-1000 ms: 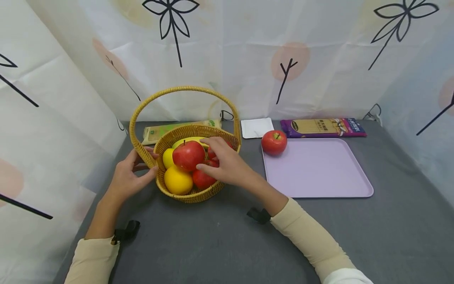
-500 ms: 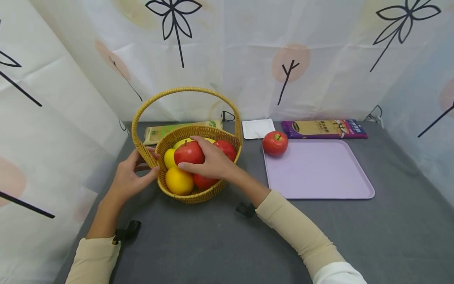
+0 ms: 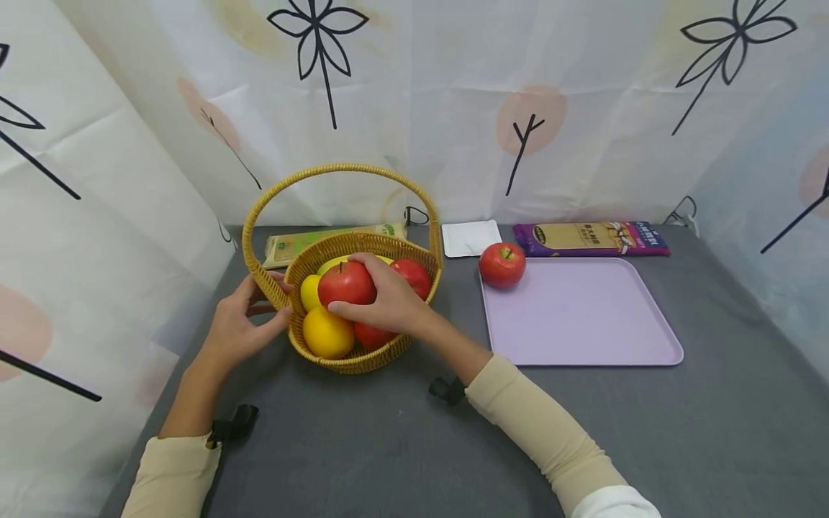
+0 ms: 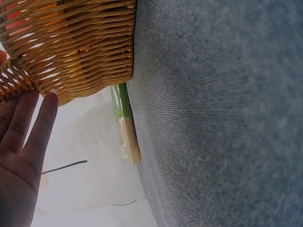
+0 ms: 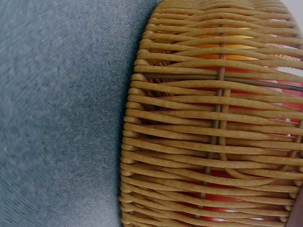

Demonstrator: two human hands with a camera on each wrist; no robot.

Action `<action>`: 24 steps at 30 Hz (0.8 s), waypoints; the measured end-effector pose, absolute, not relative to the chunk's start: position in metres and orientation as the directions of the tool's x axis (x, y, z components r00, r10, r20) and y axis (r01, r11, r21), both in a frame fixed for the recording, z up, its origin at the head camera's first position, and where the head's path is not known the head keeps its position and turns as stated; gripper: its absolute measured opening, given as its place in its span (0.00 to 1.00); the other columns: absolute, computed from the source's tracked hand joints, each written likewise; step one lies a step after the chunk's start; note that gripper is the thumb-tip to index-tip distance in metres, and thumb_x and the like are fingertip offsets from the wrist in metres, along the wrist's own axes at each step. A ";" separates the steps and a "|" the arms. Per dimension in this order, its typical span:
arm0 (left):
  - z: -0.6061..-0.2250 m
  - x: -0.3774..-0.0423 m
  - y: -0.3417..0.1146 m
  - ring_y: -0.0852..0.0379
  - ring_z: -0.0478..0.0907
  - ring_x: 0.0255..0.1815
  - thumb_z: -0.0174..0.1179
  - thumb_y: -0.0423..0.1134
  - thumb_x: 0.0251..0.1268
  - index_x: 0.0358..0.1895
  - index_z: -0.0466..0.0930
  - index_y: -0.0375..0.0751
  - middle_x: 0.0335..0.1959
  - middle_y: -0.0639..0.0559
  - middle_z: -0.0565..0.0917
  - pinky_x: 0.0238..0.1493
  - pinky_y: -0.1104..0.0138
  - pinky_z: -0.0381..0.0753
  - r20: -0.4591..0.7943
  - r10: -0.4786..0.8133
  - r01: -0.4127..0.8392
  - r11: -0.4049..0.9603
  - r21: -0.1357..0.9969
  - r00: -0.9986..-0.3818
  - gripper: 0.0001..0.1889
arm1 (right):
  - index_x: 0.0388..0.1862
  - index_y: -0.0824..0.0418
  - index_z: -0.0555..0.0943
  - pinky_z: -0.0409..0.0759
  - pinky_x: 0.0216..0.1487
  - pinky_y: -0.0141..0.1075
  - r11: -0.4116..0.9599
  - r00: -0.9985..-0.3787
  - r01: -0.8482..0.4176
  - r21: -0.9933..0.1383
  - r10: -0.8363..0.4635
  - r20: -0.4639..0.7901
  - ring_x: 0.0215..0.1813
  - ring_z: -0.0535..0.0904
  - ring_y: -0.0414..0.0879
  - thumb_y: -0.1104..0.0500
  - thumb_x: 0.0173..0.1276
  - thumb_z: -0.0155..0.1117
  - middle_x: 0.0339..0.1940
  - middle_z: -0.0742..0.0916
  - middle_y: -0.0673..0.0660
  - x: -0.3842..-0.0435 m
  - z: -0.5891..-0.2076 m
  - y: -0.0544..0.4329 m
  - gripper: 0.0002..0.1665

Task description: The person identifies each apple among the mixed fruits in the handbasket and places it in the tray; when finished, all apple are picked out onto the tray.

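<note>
A wicker basket (image 3: 350,365) with a tall arched handle stands on the left of the grey table, filled with fruit. My left hand (image 3: 236,324) holds its left side at the handle's foot, thumb in front and fingers behind. In the left wrist view, fingers (image 4: 35,135) lie against the woven wall. My right hand (image 3: 391,298) grips the red apple (image 3: 343,283) on top of the pile, thumb at its front and fingers over its far right side. Around it lie a yellow-orange fruit (image 3: 328,333), a smaller yellow fruit (image 3: 310,293), bananas and other red apples (image 3: 412,276).
Right of the basket lies a lilac tray (image 3: 583,313), with one red apple (image 3: 502,265) at its back left corner. Behind are a purple noodle packet (image 3: 591,239), a white square packet (image 3: 470,238) and a green-yellow packet (image 3: 285,248). A printed curtain (image 3: 453,108) hangs at the back.
My right hand has moved left from the apple's right side and taken hold of it. The left hand stays at the basket's handle foot.
</note>
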State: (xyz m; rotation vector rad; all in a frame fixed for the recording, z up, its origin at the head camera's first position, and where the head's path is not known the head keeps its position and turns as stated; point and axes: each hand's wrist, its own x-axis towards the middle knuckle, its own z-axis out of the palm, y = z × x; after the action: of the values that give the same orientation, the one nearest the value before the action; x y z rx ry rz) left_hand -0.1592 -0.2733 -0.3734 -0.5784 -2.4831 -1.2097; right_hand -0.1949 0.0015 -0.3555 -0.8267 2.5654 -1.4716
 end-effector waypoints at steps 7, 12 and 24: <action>-0.377 -0.160 -0.275 0.69 0.78 0.48 0.70 0.24 0.53 0.62 0.71 0.33 0.50 0.42 0.84 0.46 0.76 0.80 0.449 0.210 0.483 0.562 0.671 -0.869 0.31 | 0.70 0.52 0.64 0.81 0.51 0.38 0.327 -0.801 -0.495 -0.805 -0.532 0.275 0.56 0.74 0.43 0.44 0.57 0.75 0.62 0.75 0.49 -0.193 -0.360 0.005 0.45; -0.376 -0.160 -0.275 0.69 0.78 0.48 0.70 0.24 0.52 0.62 0.71 0.33 0.50 0.43 0.84 0.45 0.77 0.80 0.457 0.209 0.489 0.559 0.669 -0.864 0.31 | 0.68 0.54 0.62 0.80 0.52 0.36 0.304 -0.753 -0.561 -0.770 -0.573 0.323 0.56 0.74 0.43 0.48 0.56 0.77 0.62 0.74 0.51 -0.192 -0.361 0.006 0.47; -0.374 -0.157 -0.274 0.66 0.79 0.48 0.70 0.25 0.54 0.63 0.71 0.35 0.51 0.43 0.84 0.46 0.76 0.80 0.449 0.219 0.489 0.550 0.677 -0.866 0.31 | 0.69 0.56 0.62 0.79 0.53 0.36 0.257 -0.719 -0.611 -0.748 -0.576 0.389 0.58 0.73 0.43 0.50 0.55 0.78 0.63 0.73 0.52 -0.192 -0.362 0.006 0.47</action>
State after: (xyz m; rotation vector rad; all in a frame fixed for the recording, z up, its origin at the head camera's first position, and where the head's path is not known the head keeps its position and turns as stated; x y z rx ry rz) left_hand -0.1568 -0.2744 -0.3735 -0.5850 -2.4769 -1.2249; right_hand -0.1919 0.0065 -0.3616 -1.1907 2.5195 -1.5289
